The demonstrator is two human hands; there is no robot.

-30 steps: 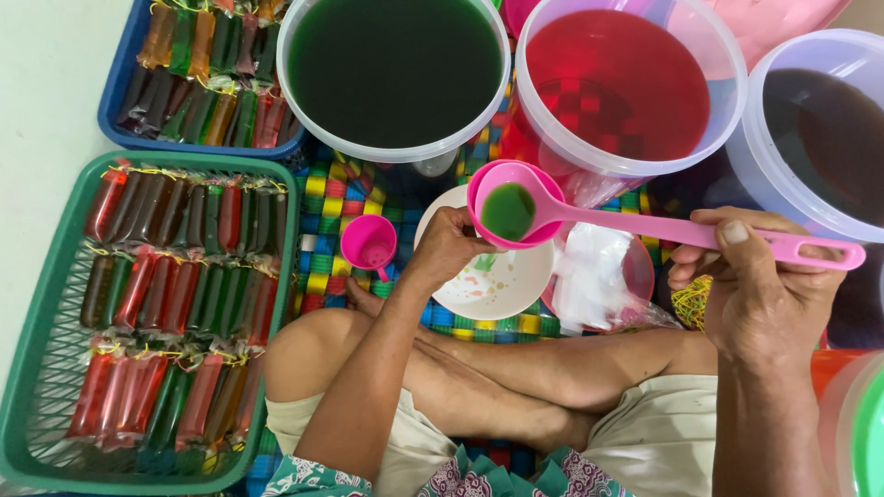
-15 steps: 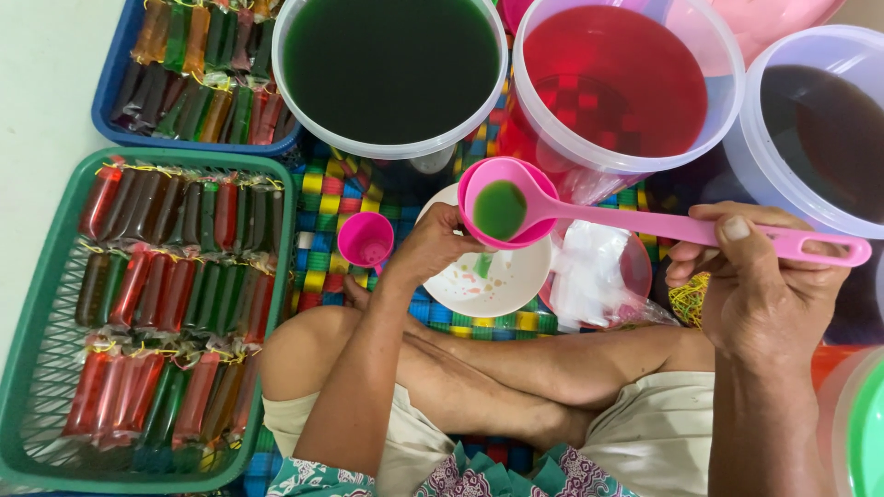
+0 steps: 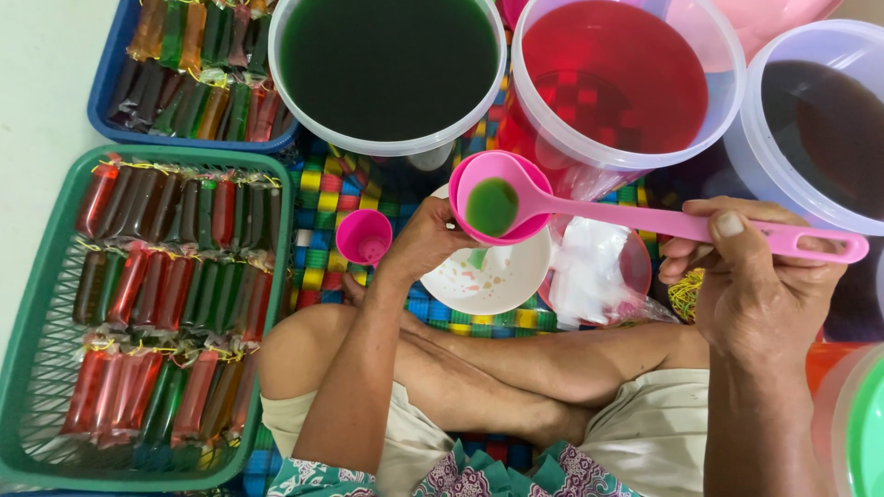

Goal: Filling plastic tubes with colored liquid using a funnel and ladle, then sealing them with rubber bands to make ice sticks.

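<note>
My right hand (image 3: 755, 285) grips the long handle of a pink ladle (image 3: 626, 218). Its round scoop holds a small pool of green liquid and hangs over a white bowl (image 3: 502, 281). My left hand (image 3: 424, 241) sits just under the scoop's left edge. Its fingers are curled around a narrow bag with green in it (image 3: 477, 260), mostly hidden by the ladle. A small pink funnel cup (image 3: 364, 237) stands just left of that hand.
Three big tubs stand ahead: green liquid (image 3: 387, 147), red (image 3: 599, 158), dark brown (image 3: 769, 189). A green basket (image 3: 284, 276) and a blue one (image 3: 106, 101) hold several filled tied bags. Clear bags (image 3: 589, 271) and rubber bands (image 3: 686, 294) lie on a woven mat (image 3: 331, 189); my crossed legs are below.
The ladle and my left hand drifted slightly left and up over the bowl. The green pool in the scoop has shrunk a little.
</note>
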